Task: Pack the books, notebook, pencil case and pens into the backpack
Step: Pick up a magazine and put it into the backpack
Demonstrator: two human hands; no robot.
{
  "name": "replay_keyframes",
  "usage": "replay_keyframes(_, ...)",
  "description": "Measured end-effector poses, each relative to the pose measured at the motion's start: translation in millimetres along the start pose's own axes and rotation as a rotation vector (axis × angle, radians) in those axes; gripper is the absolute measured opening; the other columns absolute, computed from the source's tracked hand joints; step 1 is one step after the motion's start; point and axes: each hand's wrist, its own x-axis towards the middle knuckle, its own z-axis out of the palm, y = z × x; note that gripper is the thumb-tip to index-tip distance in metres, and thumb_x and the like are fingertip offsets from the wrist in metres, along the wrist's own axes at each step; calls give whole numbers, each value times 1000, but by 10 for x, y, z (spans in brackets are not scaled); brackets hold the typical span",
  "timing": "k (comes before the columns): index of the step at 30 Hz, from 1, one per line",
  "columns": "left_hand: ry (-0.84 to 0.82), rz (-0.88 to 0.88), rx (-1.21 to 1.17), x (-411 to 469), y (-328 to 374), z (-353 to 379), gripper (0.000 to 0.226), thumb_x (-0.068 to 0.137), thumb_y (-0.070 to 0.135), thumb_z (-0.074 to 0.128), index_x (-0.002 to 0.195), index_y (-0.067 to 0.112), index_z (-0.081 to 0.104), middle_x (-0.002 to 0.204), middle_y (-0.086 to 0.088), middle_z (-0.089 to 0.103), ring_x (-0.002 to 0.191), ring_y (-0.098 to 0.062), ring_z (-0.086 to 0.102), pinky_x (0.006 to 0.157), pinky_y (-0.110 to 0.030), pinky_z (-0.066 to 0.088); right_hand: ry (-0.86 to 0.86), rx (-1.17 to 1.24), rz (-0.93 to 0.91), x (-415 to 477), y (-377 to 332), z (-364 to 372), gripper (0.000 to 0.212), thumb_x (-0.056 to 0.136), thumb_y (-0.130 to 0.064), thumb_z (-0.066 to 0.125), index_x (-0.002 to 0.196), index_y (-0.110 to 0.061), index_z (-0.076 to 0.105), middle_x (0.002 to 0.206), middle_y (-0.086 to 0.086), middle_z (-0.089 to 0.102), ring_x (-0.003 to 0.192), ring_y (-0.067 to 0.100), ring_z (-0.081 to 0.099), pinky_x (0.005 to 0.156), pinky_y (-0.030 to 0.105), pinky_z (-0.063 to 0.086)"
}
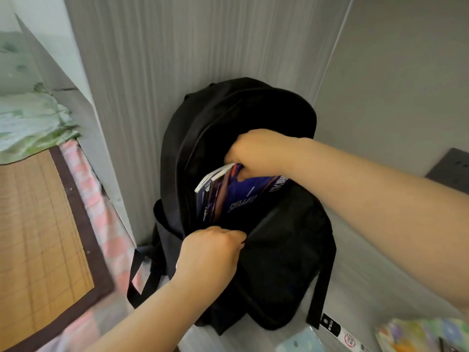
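Right hand (256, 152) pinched the top of the purple books (236, 194), half inside the black backpack (279, 250) mid-frame; left hand (210, 252) gripped the opening's front edge; next, probably shove them down, then grab the pastel notebook (418, 334) at lower right.

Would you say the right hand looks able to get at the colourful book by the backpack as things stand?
Probably not yet: the right hand grips the books in the backpack; otherwise nothing seems to block the colourful book.
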Motion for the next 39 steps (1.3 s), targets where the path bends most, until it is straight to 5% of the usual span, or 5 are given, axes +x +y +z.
replay_keyframes(12,65,12,-148,-80,-144,-102,30,38,16,90,58,29,72,45,13,65,42,-5,62,36,-10,42,-269,25,168,384,89,-2,51,75,-21,70,120,-5,51,124,13,57,110,30,54,78,28,39)
replay_keyframes(19,51,-43,-121,-59,-159,-101,27,39,25,90,56,33,70,44,16,63,41,-2,61,36,-10,40,34,112,241,551,8,543,39,88,-6,47,127,-5,43,132,22,49,120,36,47,97,39,40)
replay_keyframes(23,73,-25,-142,-34,-184,-93,6,60,31,66,57,34,69,45,18,64,42,1,61,38,-9,41,134,82,313,479,78,685,62,83,-15,58,137,-7,27,145,19,30,133,35,28,111,40,23)
replay_keyframes(31,70,-52,-127,-23,-102,-90,35,41,22,89,72,21,74,67,8,74,60,-12,71,50,-22,55,228,222,350,-5,97,737,41,84,-11,51,125,-9,49,132,16,50,119,33,46,96,38,39)
replay_keyframes(39,-78,268,-354,29,257,38,9,59,22,69,67,21,72,63,8,72,60,-13,68,60,-24,56,270,587,712,-1199,-104,854,23,85,-10,53,106,-10,64,108,10,68,99,24,61,84,27,42)
